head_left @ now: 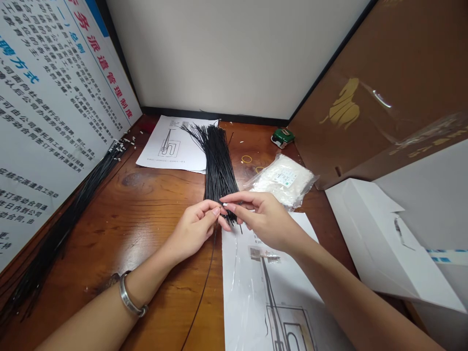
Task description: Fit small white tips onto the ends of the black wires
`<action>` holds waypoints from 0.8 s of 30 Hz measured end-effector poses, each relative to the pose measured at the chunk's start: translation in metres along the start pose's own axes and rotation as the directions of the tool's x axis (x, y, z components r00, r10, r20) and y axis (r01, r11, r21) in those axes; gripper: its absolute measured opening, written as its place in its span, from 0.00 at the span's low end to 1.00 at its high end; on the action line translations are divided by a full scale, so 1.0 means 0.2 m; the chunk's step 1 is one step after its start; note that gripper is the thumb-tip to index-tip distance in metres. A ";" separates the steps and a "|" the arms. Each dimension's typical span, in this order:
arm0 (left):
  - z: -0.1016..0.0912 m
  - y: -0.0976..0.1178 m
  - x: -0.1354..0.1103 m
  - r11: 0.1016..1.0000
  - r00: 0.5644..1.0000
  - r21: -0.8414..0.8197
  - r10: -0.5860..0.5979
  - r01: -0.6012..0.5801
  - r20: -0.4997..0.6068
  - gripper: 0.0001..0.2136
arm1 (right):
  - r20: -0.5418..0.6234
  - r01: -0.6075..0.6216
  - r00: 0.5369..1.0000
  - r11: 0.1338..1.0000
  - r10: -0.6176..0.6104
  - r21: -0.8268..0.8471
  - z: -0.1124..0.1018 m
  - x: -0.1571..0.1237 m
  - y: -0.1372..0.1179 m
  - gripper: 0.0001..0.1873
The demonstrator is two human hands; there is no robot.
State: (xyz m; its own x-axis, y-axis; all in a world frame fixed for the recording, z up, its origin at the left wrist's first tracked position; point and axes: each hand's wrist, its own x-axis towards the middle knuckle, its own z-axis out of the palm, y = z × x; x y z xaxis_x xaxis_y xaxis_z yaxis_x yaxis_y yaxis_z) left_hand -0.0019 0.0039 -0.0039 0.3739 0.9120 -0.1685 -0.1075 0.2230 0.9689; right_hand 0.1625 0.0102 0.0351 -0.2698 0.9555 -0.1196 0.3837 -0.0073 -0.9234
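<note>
My left hand (195, 229) is closed in a pinch on a thin black wire (206, 278), whose long end hangs down toward the bottom edge. Facing it, my right hand (265, 219) pinches a tiny white connector (224, 204) between thumb and fingers. The connector is at the wire's upper end; whether the two are joined is too small to tell. Just behind both hands lies a thick bundle of black wires (220, 165), its near ends partly hidden by my fingers.
Another wire bundle (78, 207), tipped with white connectors, lies along the left sign board (47, 97). A bag of white parts (283, 178), a green tape measure (282, 137) and rubber bands (246, 159) lie right. Drawing sheets (237, 292) cover the table partly; a white box (380, 239) stands right.
</note>
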 end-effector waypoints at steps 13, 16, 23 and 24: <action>-0.01 0.00 0.00 0.999 1.000 0.048 0.015 -0.016 0.007 0.11 | -0.008 -0.010 1.000 1.000 0.010 0.020 -0.01 0.00 0.02 0.06; -0.01 0.00 -0.01 0.998 1.000 0.056 0.016 -0.017 0.010 0.11 | -0.016 0.005 1.000 1.000 -0.005 0.011 -0.01 0.00 0.02 0.05; -0.01 0.00 -0.01 0.995 1.000 0.098 0.016 -0.015 -0.005 0.12 | -0.012 -0.010 1.000 1.000 0.010 -0.016 -0.02 0.00 0.02 0.05; -0.01 0.00 -0.01 0.995 1.000 0.097 0.015 -0.014 -0.005 0.11 | -0.005 -0.005 1.000 1.000 0.005 -0.018 -0.02 0.00 0.02 0.04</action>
State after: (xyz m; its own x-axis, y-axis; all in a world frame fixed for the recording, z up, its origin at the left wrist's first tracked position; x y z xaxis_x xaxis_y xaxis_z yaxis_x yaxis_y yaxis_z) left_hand -0.0038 0.0032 -0.0049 0.3673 0.9171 -0.1549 -0.0234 0.1756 0.9842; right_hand 0.1671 0.0114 0.0329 -0.2638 0.9568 -0.1222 0.4006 -0.0065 -0.9162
